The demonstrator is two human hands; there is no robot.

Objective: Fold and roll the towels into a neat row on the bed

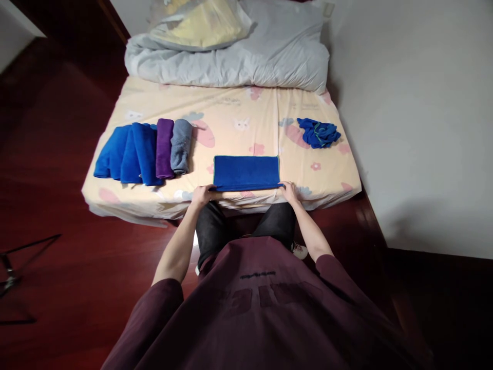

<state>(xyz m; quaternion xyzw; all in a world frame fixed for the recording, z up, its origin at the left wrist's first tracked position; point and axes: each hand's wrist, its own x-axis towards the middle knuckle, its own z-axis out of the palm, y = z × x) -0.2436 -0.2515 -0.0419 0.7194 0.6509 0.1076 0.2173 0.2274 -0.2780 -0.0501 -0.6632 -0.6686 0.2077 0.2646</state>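
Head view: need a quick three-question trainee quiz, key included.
1. The left hand and right hand are at which edge of the flat cloth? A) far B) near C) neither
2. True or false: the crumpled cloth lies to the right of the flat cloth.
3. Fill in: immediately left of the grey cloth lies the ____ cloth.

Key: 1. B; 2. True; 3. purple

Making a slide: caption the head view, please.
Left hand and right hand hold a flat blue cloth on a bed.
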